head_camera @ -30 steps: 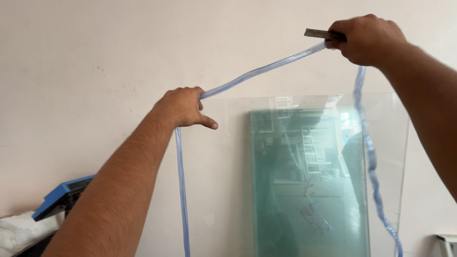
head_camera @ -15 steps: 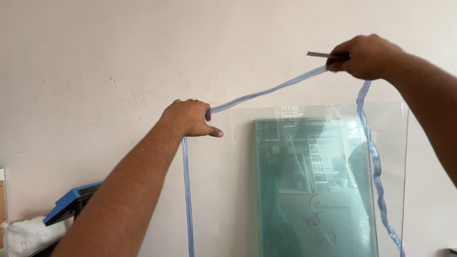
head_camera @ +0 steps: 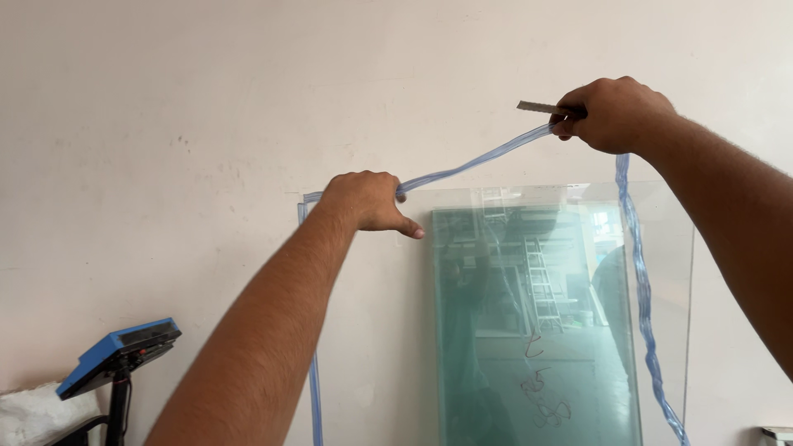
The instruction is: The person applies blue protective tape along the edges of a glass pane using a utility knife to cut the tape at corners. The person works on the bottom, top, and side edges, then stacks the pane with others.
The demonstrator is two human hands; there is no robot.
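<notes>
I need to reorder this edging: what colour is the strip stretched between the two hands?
Translucent pale blue strip, seen best in the head view.

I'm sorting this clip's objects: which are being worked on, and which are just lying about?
In use:
clear blue plastic edging strip
clear glass sheet leaning on the wall
thin grey metal blade in right hand
left hand on the strip

Lying about:
blue-topped device on a black stand
green-tinted glass pane
</notes>
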